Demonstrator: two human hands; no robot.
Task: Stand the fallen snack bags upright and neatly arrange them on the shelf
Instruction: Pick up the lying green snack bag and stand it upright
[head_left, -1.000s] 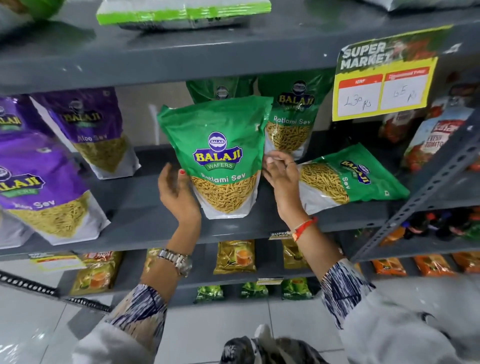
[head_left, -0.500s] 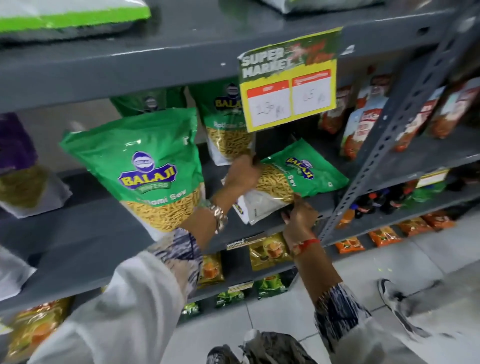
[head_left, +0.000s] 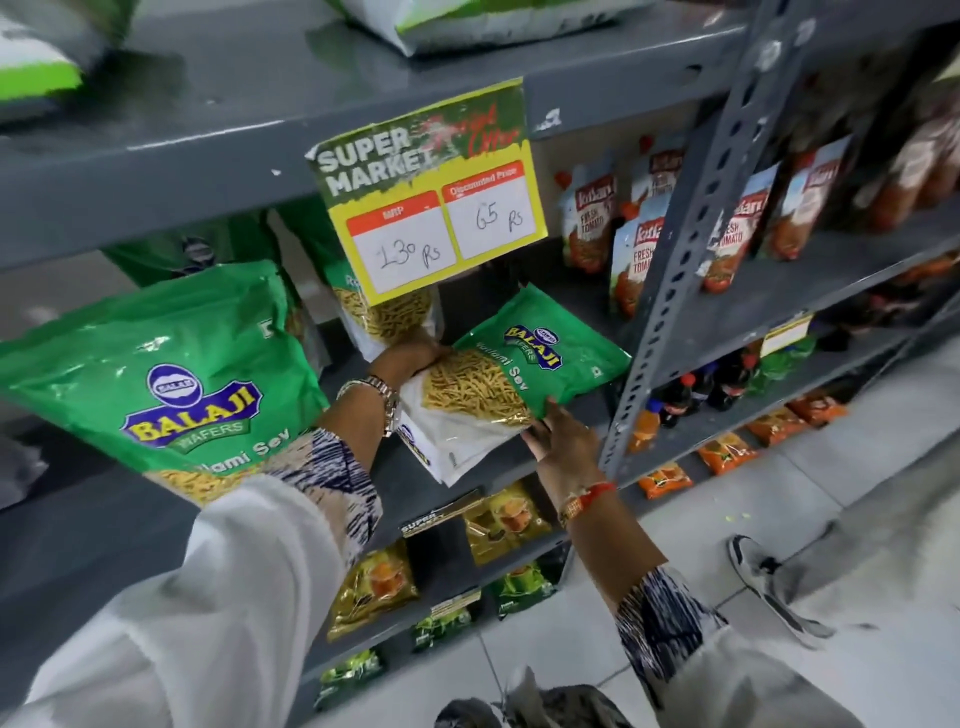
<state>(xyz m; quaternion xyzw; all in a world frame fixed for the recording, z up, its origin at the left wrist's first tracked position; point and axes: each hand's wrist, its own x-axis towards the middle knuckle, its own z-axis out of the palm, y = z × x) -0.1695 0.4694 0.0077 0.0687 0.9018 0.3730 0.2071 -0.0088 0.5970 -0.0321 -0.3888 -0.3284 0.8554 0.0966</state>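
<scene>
A green Balaji Ratlami Sev bag (head_left: 540, 358) lies tilted on its side on the grey middle shelf (head_left: 561, 415), its white bottom toward me. My left hand (head_left: 410, 353) grips its upper left edge and my right hand (head_left: 563, 444) holds its lower edge from beneath. A second green Balaji bag (head_left: 171, 379) stands upright at the left on the same shelf. Behind my left hand stands a third green bag (head_left: 384, 317), partly hidden by the price sign.
A yellow price sign (head_left: 431, 192) hangs from the shelf above. A perforated grey upright (head_left: 670, 306) stands right of the tilted bag, with tomato pouches (head_left: 639, 260) beyond it. Lower shelves hold small snack packets (head_left: 506, 525) and bottles (head_left: 691, 389). A shoe (head_left: 769, 582) is on the tiled floor.
Both hands left the upright bag and moved right to the fallen bag. My view swung right. The fallen bag is now gripped by both hands and lifted slightly.
</scene>
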